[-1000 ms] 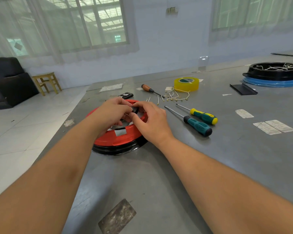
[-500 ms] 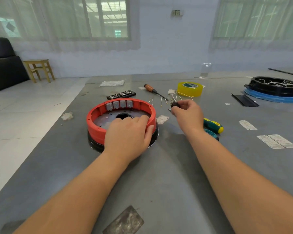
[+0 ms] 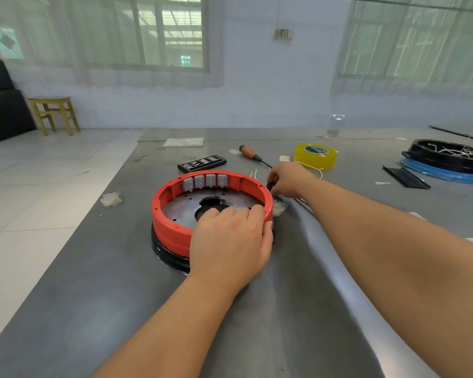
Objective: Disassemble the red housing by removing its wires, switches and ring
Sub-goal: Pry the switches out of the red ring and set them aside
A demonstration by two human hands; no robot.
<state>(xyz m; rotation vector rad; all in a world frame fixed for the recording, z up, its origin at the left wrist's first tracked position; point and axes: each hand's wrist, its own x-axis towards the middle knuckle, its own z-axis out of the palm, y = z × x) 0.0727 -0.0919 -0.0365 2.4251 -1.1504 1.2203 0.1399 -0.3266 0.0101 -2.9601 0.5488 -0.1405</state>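
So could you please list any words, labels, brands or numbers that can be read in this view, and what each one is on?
No text here can be read.
Tape roll: green and white label on its top, print too blurred.
Black case: pale marks in rows, too small to tell.
Grey switches in the red housing: small orange marks, not legible.
White slips on the table: any print too faint.

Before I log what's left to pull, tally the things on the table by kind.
Grey switches in the red housing: 4
Screwdrivers: 1
Tape rolls: 1
Bit cases: 1
Black trays: 1
Total: 8
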